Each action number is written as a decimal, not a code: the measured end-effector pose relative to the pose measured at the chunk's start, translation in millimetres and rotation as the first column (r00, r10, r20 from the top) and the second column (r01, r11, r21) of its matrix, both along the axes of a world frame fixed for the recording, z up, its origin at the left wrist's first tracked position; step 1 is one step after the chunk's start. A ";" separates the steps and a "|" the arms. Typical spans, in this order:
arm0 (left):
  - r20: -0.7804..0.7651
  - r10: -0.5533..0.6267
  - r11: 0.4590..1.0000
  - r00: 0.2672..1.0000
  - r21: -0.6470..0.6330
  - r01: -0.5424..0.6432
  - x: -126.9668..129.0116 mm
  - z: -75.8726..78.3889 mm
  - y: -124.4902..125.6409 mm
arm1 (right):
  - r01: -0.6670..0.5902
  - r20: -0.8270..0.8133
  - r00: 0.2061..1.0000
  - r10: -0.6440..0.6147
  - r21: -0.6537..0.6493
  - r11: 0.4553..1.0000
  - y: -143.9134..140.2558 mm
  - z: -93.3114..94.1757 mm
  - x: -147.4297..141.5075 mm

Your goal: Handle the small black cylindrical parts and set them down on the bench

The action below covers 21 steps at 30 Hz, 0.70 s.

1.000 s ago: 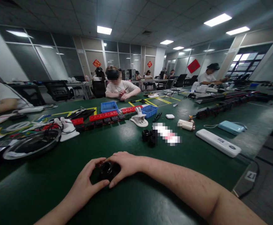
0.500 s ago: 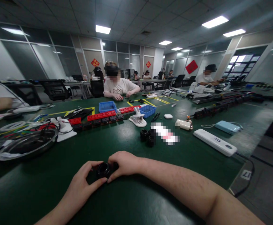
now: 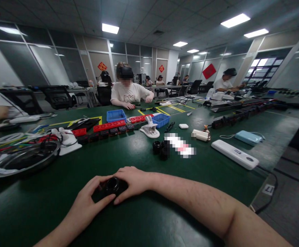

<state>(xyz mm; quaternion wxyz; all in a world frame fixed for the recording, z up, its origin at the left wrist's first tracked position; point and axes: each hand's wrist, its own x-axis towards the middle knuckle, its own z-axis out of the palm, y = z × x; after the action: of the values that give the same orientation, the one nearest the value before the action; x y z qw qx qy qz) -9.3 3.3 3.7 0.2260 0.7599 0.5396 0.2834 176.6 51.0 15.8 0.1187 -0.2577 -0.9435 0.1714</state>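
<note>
A small black cylindrical part (image 3: 112, 185) with a round open top rests on or just above the green table. My left hand (image 3: 87, 197) curls round its left side, thumb at the near edge and index finger along the far edge. From the right, my right hand (image 3: 131, 181) closes on the same part, its thumb in front and its fingers over the back. The two thumb tips nearly meet. Both hands hide the part's lower sides. Farther off lies a cluster of similar black round parts (image 3: 161, 149).
A white clamp stand (image 3: 150, 129) and blue trays (image 3: 116, 116) stand beyond a red-and-black power strip row (image 3: 108, 126). To the left is a round metal-rimmed pan (image 3: 26, 159) among cables. A white power strip (image 3: 235, 154) lies right. A person (image 3: 129, 91) sits opposite.
My right fingers have shifted slightly left over the part, and its thumb has slid along the near side. The person opposite has lifted a hand. The view has shifted slightly.
</note>
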 end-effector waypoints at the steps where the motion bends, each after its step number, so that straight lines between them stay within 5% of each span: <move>1: 0.007 -0.022 1.000 1.000 -0.007 0.022 -1.1 -0.4 0.1 | -0.044 0.006 0.999 0.045 -0.052 0.998 3.6 0.2 1.6; 6: 0.029 -0.041 0.999 0.999 -0.033 0.042 -4.3 -3.4 0.8 | -0.159 -0.044 0.987 0.153 -0.238 0.958 16.6 -5.9 5.2; 12: 0.038 -0.012 0.998 0.999 -0.067 0.015 -2.8 -4.0 -0.3 | -0.044 -0.085 0.996 0.020 -0.289 0.956 9.0 -8.2 4.0; 17: 0.035 0.036 0.996 0.999 -0.080 -0.034 -2.4 -7.3 -0.7 | 0.148 -0.011 0.989 -0.149 -0.064 0.987 -5.7 -4.9 -3.4; 21: 0.018 0.093 0.993 0.995 -0.069 -0.092 -0.7 -7.7 -0.1 | 0.225 0.043 0.971 -0.235 0.164 0.960 -13.6 -5.0 -10.1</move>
<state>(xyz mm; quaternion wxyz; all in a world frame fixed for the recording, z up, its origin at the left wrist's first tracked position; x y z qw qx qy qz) -10.0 3.3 -4.1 0.2442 0.7228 0.5812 0.2830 166.5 37.4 10.8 0.1283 -0.3606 -0.9210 0.0729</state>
